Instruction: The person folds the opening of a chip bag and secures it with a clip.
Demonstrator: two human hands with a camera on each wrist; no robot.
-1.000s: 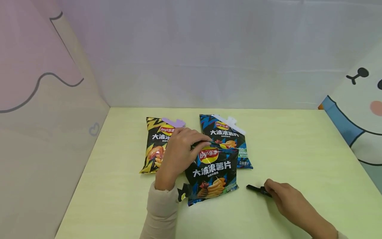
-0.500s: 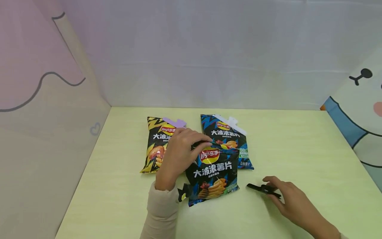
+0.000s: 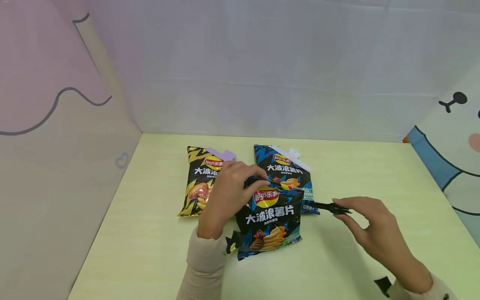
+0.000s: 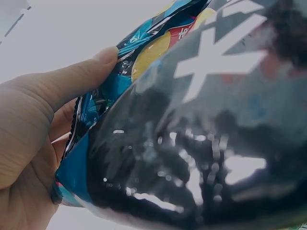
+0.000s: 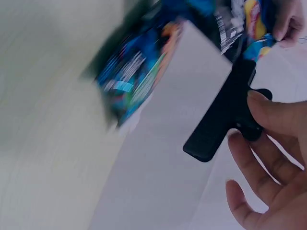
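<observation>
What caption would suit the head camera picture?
Left hand grips a chip bag's top while the right hand pinches a black clip above the table.

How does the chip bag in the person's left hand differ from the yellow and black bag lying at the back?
The held bag is black and blue; the back bag is black and yellow. The left hand pinches the held bag's top with no clip on it, while the back bag lies untouched with a purple clip on top. Both carry the same brand logo.
</observation>
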